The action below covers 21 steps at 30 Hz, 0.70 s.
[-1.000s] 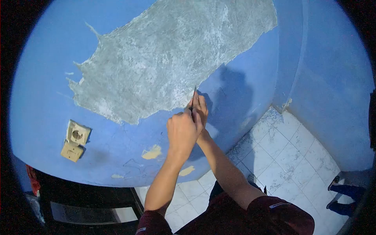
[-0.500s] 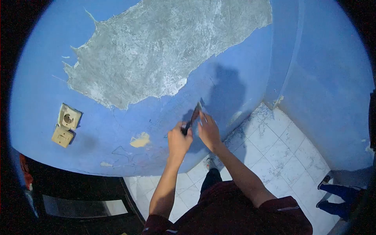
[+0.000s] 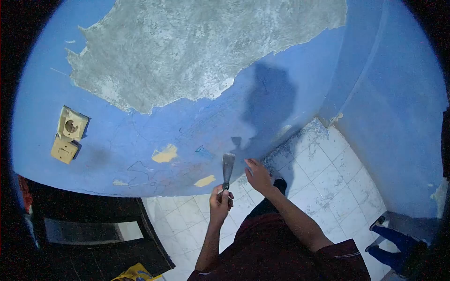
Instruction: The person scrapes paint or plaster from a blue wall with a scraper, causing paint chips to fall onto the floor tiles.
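Observation:
My left hand (image 3: 219, 202) grips the handle of a metal scraper (image 3: 228, 167) whose flat blade points up, a little away from the blue painted wall (image 3: 154, 131). My right hand (image 3: 258, 175) hangs beside the blade with its fingers loosely apart and nothing in it. Above both hands a large grey patch of bare plaster (image 3: 187, 51) shows where the paint is gone. Small cream spots of chipped paint (image 3: 165, 153) sit low on the wall, left of the scraper.
A cream wall socket and switch (image 3: 66, 135) hang loose at the left. A dark cabinet (image 3: 84, 229) stands below them. White floor tiles (image 3: 323, 178) carry paint dust. Another person's blue-clad feet (image 3: 398, 243) stand at the lower right corner.
Both hands have dropped from the edge of the bare plaster down to near the floor, taking the scraper off the wall. My right hand has let go of the blade.

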Motion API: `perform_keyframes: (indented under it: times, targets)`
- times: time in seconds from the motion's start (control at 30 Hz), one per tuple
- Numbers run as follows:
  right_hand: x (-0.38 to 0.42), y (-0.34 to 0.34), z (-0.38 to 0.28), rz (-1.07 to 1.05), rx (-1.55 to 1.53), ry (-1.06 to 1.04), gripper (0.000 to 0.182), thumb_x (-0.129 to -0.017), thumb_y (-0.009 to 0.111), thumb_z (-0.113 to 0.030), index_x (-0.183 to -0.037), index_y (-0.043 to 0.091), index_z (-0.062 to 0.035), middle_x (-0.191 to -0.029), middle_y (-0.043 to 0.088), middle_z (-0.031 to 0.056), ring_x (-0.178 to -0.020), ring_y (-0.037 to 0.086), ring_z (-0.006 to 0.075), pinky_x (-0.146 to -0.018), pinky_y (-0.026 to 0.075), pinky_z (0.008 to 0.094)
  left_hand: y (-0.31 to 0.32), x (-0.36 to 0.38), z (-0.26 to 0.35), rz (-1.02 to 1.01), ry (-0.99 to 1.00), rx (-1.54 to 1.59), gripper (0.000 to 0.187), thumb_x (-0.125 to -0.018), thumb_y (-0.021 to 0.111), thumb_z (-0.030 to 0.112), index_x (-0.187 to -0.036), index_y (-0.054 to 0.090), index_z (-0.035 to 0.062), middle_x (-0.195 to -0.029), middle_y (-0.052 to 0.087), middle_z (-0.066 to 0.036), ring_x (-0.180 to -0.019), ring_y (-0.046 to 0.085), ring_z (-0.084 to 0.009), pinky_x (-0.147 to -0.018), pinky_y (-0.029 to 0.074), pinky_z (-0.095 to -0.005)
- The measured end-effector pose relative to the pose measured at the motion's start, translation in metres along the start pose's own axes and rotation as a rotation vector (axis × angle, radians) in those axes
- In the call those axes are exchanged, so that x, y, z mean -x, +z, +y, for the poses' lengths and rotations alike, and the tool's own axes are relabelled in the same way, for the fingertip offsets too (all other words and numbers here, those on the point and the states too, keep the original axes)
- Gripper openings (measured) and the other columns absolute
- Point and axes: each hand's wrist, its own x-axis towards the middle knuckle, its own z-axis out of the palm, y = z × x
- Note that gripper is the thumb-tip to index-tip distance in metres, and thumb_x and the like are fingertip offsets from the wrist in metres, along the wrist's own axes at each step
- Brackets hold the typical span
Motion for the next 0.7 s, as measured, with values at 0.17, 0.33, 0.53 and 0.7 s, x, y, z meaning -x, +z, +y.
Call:
perform_keyframes:
  times: [0.17,0.33,0.53,0.7]
  targets:
    - [-0.004,-0.011,0.002,-0.253,-0.026,-0.017,0.040,-0.095,0.052,-0.023,-0.128,0.055,0.0001,-0.126,0.058,0.0194,-0.121,0.052,0.0382,-0.104,0.042,0.0464,-0.008,-0.042,0.065,-0.028,0.223,0.006,0.031,-0.100,0.054,0.019,-0.126,0.052,0.0027,-0.073,0.059,-0.003,-0.051,0.049,-0.0073,-0.044,0.038,-0.0223]
    - [0.048,-0.017,0.124,-0.547,0.198,0.127,0.031,-0.091,0.058,-0.024,-0.110,0.064,-0.0008,-0.106,0.067,0.0202,-0.104,0.061,0.0372,-0.091,0.049,0.0450,0.001,-0.111,0.138,0.129,0.534,-0.389,0.032,-0.096,0.060,0.020,-0.120,0.063,-0.0015,-0.070,0.061,-0.003,-0.057,0.051,-0.0071,-0.051,0.040,-0.0234]
    - [0.203,-0.054,0.293,-0.525,0.460,0.454,0.040,-0.086,0.059,-0.038,-0.106,0.069,-0.0043,-0.109,0.066,0.0203,-0.104,0.061,0.0373,-0.094,0.048,0.0454,0.010,-0.156,0.145,0.149,0.723,-0.481,0.030,-0.093,0.060,0.014,-0.118,0.066,-0.0020,-0.067,0.061,-0.005,-0.061,0.053,-0.0083,-0.057,0.043,-0.0245]
    - [0.322,-0.071,0.334,-0.452,0.840,0.313,0.017,-0.078,0.059,-0.012,-0.064,0.069,-0.0093,-0.067,0.068,0.0129,-0.069,0.069,0.0277,-0.063,0.055,0.0451,0.011,-0.185,0.129,0.123,0.813,-0.513,0.029,-0.093,0.060,0.012,-0.118,0.066,-0.0014,-0.067,0.061,-0.005,-0.059,0.052,-0.0089,-0.056,0.043,-0.0250]
